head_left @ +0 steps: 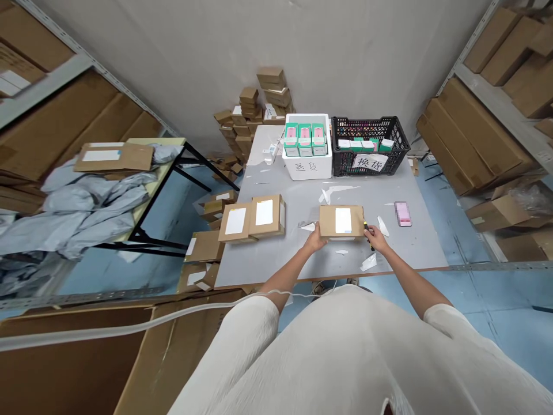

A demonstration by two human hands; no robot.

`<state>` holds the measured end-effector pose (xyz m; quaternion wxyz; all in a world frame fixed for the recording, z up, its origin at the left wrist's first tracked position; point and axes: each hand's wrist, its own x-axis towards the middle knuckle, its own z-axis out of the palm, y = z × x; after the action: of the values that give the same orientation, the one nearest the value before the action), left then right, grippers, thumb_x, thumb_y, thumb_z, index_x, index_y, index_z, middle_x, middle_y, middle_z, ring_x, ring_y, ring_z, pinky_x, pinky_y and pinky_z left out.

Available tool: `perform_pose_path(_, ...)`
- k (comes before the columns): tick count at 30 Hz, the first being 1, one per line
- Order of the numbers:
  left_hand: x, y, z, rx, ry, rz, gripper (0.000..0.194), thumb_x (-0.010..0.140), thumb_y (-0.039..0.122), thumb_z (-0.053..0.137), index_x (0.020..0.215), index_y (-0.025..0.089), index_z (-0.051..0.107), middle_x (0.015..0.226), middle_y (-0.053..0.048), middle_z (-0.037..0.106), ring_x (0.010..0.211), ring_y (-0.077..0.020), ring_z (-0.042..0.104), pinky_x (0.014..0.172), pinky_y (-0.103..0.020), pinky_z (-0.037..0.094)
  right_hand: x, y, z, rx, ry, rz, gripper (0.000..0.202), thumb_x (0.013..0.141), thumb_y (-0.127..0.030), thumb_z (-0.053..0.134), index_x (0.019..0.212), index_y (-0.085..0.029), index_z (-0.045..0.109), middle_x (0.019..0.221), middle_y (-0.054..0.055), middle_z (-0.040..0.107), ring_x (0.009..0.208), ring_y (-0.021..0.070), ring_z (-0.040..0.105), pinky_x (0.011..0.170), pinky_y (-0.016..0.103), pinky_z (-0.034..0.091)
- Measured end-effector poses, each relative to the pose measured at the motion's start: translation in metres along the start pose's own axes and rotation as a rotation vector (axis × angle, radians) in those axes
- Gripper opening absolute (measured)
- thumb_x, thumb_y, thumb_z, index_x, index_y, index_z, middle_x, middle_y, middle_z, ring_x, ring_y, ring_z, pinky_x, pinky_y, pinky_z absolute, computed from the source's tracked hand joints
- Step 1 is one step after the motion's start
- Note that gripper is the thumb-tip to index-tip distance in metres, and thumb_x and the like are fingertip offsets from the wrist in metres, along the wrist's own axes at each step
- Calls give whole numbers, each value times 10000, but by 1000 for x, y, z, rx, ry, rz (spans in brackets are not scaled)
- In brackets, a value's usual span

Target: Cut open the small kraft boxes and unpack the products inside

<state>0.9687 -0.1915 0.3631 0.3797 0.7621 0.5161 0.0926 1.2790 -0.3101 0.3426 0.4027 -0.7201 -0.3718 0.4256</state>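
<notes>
A small brown cardboard box (327, 222) with a white label on top lies on the grey table (298, 259) in front of me. My left hand (315, 240) grips its left end near the front corner. At the right end, my right hand (377, 237) is closed around a slim black and yellow tool that looks like a utility knife (366, 225). The fingers of that hand are close against the box; whether they touch it I cannot tell. Torn white scraps (369, 263) lie around the box.
Two labelled cardboard boxes (242, 231) sit at the table's left. Behind stand a white bin (306, 172) with green and pink packages and a black crate (397, 155). A pink-screened phone (402, 214) lies right. A white cable (173, 316) crosses near my left arm.
</notes>
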Motion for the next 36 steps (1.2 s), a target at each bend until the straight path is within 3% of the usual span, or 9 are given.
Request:
perform_pose_path(6,-4,-2,-5,7,-87,-144,953,892,378,773,1699,255,280,1327,-122,776,1245,-330,737,1004,-425,584,-8,-8,-7,-21,18,-24,520,836,-712,633,1126,-282,599,902,21,793,846,253,770,735,390,617)
perform_pose_path(9,-9,-1,-17,6,-114,-95,877,899,381,759,1675,255,371,1298,-101,788,1211,-310,745,989,-398,587,-12,-14,-14,-3,64,-17,506,828,-702,670,1094,-275,617,892,35,809,848,275,800,750,390,614)
perform_pose_path(13,-12,6,-33,15,-62,-18,745,899,434,780,1588,284,542,1347,-72,775,1272,-304,716,999,-368,583,-13,-23,-20,24,145,6,489,833,-692,697,1057,-262,635,847,35,807,806,284,817,733,373,607)
perform_pose_path(17,-6,16,-40,18,-1,-69,613,953,490,731,1509,248,636,1327,-96,780,1246,-308,724,1033,-381,567,-4,-27,-22,80,179,-5,507,839,-698,713,1060,-248,634,871,53,818,763,263,810,720,356,604)
perform_pose_path(20,2,20,-40,4,96,-141,497,1010,454,659,1434,194,671,1322,-132,775,1245,-312,722,1079,-409,550,7,-27,-21,120,171,-27,562,827,-736,720,1080,-242,633,928,84,828,809,269,811,723,360,611)
perform_pose_path(24,11,24,-35,-57,192,-133,493,993,253,637,1483,217,597,1442,-127,708,1140,-256,752,1065,-401,571,21,-28,-15,140,174,-73,650,820,-774,698,1178,-233,654,1005,100,825,986,295,809,801,397,632)
perform_pose_path(30,12,20,-23,-18,158,29,600,929,153,638,1518,237,565,1532,-123,610,1343,-273,657,1119,-411,564,26,-38,-20,-75,214,-191,665,923,-729,591,1312,-211,741,1168,135,790,1074,301,751,1000,479,604)
perform_pose_path(32,11,18,-22,41,169,50,566,945,179,637,1506,232,586,1542,-127,590,1396,-299,613,1172,-438,529,25,-46,-24,-169,192,-242,616,975,-681,547,1330,-223,757,1201,128,789,1097,303,730,1054,492,577)
perform_pose_path(36,3,20,-23,162,211,83,441,985,217,622,1421,243,678,1473,-134,616,1373,-345,600,1192,-483,498,28,-68,-24,-343,3,-349,468,1033,-551,558,1360,-283,758,1260,78,804,1157,306,715,1053,457,560)
